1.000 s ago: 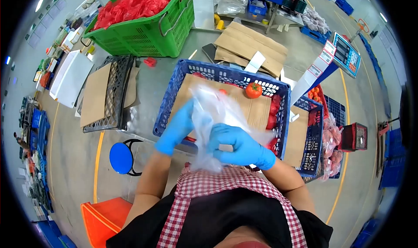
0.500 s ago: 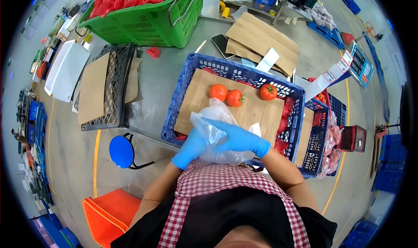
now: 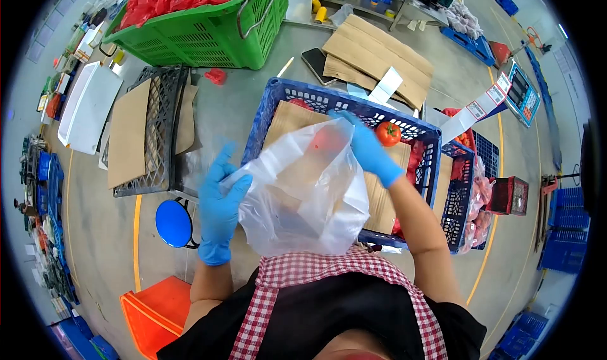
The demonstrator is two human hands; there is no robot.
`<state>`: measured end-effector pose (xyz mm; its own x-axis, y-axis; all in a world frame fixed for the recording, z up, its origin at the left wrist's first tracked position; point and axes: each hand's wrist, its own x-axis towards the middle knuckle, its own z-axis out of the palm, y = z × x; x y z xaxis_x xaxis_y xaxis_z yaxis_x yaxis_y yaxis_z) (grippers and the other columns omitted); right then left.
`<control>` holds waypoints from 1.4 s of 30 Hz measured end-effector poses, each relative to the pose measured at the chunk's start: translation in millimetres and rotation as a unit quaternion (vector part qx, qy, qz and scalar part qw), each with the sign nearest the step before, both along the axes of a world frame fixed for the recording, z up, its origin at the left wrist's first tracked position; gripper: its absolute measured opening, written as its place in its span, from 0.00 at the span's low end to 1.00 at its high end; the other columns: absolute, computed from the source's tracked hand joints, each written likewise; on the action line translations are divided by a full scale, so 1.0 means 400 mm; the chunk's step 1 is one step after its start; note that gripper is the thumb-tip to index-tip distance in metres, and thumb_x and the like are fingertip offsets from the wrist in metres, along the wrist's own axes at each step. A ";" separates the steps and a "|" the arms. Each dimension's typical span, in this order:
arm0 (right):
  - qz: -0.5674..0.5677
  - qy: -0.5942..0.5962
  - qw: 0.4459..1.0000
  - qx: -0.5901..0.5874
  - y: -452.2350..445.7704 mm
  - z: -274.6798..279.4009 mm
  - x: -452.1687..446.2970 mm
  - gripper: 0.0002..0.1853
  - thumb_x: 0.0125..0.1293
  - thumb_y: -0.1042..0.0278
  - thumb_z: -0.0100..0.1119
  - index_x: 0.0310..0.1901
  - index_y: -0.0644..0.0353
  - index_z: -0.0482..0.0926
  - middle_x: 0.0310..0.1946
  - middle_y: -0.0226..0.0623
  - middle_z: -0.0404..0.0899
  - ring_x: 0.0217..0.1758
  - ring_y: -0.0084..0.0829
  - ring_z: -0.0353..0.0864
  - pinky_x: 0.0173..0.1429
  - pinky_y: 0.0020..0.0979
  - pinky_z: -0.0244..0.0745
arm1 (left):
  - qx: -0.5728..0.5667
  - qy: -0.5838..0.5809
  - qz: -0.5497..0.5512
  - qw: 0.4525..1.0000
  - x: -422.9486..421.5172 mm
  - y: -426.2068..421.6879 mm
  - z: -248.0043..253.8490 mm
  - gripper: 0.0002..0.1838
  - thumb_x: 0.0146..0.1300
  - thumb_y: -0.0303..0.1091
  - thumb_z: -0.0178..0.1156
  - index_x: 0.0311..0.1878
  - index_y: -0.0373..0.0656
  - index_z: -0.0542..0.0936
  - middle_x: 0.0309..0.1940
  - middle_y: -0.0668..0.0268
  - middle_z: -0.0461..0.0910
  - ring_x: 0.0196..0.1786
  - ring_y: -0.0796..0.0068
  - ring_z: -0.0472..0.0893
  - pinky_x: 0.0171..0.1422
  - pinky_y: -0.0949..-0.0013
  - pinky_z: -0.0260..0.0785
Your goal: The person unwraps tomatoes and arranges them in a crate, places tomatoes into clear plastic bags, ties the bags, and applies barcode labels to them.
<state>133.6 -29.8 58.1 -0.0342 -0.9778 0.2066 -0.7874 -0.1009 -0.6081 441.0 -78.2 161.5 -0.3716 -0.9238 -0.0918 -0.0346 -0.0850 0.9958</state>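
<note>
A clear plastic bag (image 3: 303,195) hangs spread wide in front of my apron, over the near left part of a blue crate (image 3: 269,101). Blue-gloved, my right hand (image 3: 370,148) is closed on the bag's upper right edge. My left hand (image 3: 218,202), also gloved, is beside the bag's left edge, fingers apart and somewhat blurred, its thumb against the plastic. One tomato (image 3: 387,134) lies on the cardboard (image 3: 386,192) in the crate, right of my right hand. Red shows through the bag's top, where separate tomatoes cannot be told apart.
A green basket (image 3: 208,44) of red bags stands at the back left. A black crate (image 3: 158,139) with cardboard is on the left. Behind the blue crate are a phone (image 3: 318,66) and cardboard sheets (image 3: 379,60). A scale (image 3: 523,94) stands at the right.
The bunched bag is now spread wide. My hands have moved apart, the left leftward and its fingers opened, the right up over the crate. The two left tomatoes are now covered.
</note>
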 end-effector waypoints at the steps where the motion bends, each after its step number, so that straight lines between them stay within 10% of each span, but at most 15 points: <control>1: -0.003 -0.147 0.987 0.058 -0.034 -0.100 0.013 0.21 0.63 0.70 0.51 0.59 0.61 0.68 0.53 0.45 0.72 0.55 0.36 0.74 0.57 0.32 0.69 | -0.012 -0.014 0.035 0.999 -0.030 0.014 0.014 0.18 0.63 0.26 0.55 0.56 0.36 0.72 0.37 0.72 0.73 0.34 0.86 0.70 0.39 0.79 0.66; 3: -0.055 -0.411 0.901 0.128 -0.081 -0.224 0.043 0.18 0.64 0.68 0.51 0.55 0.59 0.72 0.48 0.40 0.76 0.51 0.33 0.76 0.54 0.31 0.72 | -0.052 -0.084 0.010 0.995 0.007 0.016 -0.026 0.15 0.65 0.29 0.54 0.53 0.35 0.75 0.35 0.72 0.75 0.33 0.86 0.70 0.37 0.80 0.66; 10: -0.107 -0.205 0.970 0.075 -0.084 -0.157 0.021 0.26 0.63 0.58 0.54 0.60 0.61 0.66 0.50 0.51 0.75 0.49 0.40 0.79 0.50 0.34 0.76 | -0.057 -0.082 0.081 0.992 0.059 0.061 -0.025 0.12 0.66 0.32 0.55 0.47 0.35 0.77 0.35 0.71 0.76 0.35 0.84 0.72 0.40 0.79 0.66; 12: -0.146 -0.566 0.802 0.123 -0.030 -0.135 -0.021 0.31 0.60 0.47 0.57 0.59 0.61 0.67 0.46 0.51 0.77 0.41 0.42 0.81 0.42 0.41 0.79 | -0.123 -0.097 0.077 0.985 0.069 0.059 -0.030 0.11 0.66 0.31 0.54 0.46 0.34 0.77 0.38 0.69 0.76 0.39 0.82 0.73 0.44 0.78 0.66; 16: -0.020 -0.854 0.512 0.093 0.123 0.015 -0.060 0.37 0.60 0.36 0.48 0.58 0.63 0.67 0.44 0.52 0.75 0.37 0.45 0.80 0.38 0.49 0.78 | -0.246 -0.124 0.077 0.958 0.019 0.060 -0.034 0.09 0.65 0.27 0.53 0.45 0.34 0.77 0.45 0.65 0.74 0.46 0.78 0.72 0.50 0.76 0.64; 23: -0.060 -0.815 0.567 0.104 0.271 0.376 0.065 0.37 0.63 0.38 0.42 0.62 0.64 0.62 0.46 0.65 0.73 0.29 0.45 0.81 0.27 0.45 0.81 | -0.161 -0.007 0.024 0.987 -0.132 0.084 -0.015 0.08 0.65 0.25 0.53 0.44 0.34 0.78 0.42 0.65 0.76 0.41 0.78 0.73 0.49 0.74 0.66; 27: -0.108 -0.765 0.583 0.252 0.266 0.293 0.147 0.33 0.63 0.42 0.48 0.59 0.64 0.66 0.47 0.54 0.77 0.37 0.42 0.82 0.38 0.42 0.81 | -0.070 0.092 0.008 0.993 -0.157 0.127 -0.012 0.09 0.66 0.29 0.52 0.44 0.37 0.79 0.37 0.69 0.77 0.40 0.81 0.73 0.47 0.76 0.65; 30: -0.182 -0.817 0.472 0.276 0.244 0.077 0.178 0.28 0.64 0.48 0.52 0.59 0.58 0.65 0.48 0.45 0.76 0.46 0.38 0.79 0.49 0.40 0.78 | 0.072 0.146 -0.017 0.987 -0.125 0.157 -0.053 0.08 0.65 0.29 0.52 0.41 0.37 0.78 0.36 0.68 0.78 0.40 0.80 0.75 0.48 0.75 0.66; 33: -0.153 -0.815 0.502 0.244 0.242 0.040 0.191 0.26 0.64 0.54 0.54 0.61 0.57 0.65 0.53 0.39 0.71 0.59 0.33 0.69 0.58 0.43 0.70 | 0.173 0.161 -0.065 0.970 -0.087 0.165 -0.066 0.10 0.62 0.29 0.52 0.42 0.34 0.77 0.36 0.65 0.78 0.38 0.77 0.76 0.46 0.74 0.67; 37: -0.006 -0.754 0.575 0.318 0.243 0.216 0.105 0.21 0.66 0.58 0.49 0.56 0.64 0.71 0.44 0.42 0.78 0.47 0.34 0.78 0.54 0.38 0.73 | 0.202 0.158 -0.156 0.954 -0.018 0.121 -0.051 0.13 0.57 0.31 0.55 0.43 0.35 0.77 0.34 0.65 0.79 0.35 0.76 0.77 0.41 0.74 0.70; 38: 0.060 -0.692 0.684 0.222 0.244 0.173 0.025 0.19 0.67 0.59 0.48 0.48 0.67 0.77 0.35 0.41 0.81 0.38 0.33 0.81 0.49 0.32 0.75 | 0.167 0.093 -0.171 0.966 -0.016 0.116 -0.046 0.12 0.57 0.31 0.55 0.43 0.35 0.77 0.34 0.65 0.79 0.35 0.77 0.77 0.40 0.74 0.69; 42: -0.325 -0.168 0.931 0.017 0.138 0.035 -0.123 0.22 0.55 0.65 0.62 0.51 0.62 0.72 0.40 0.47 0.76 0.41 0.40 0.79 0.47 0.35 0.75 | 0.149 -0.071 -0.221 0.961 -0.009 0.101 -0.009 0.12 0.58 0.29 0.58 0.45 0.36 0.77 0.30 0.65 0.79 0.33 0.79 0.77 0.40 0.75 0.69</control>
<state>84.4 25.6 72.0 -0.6770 -0.7345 0.0469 -0.4408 0.3536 -0.8250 437.2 -38.0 158.0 -0.6861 -0.6026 -0.4076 -0.2674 -0.3122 0.9116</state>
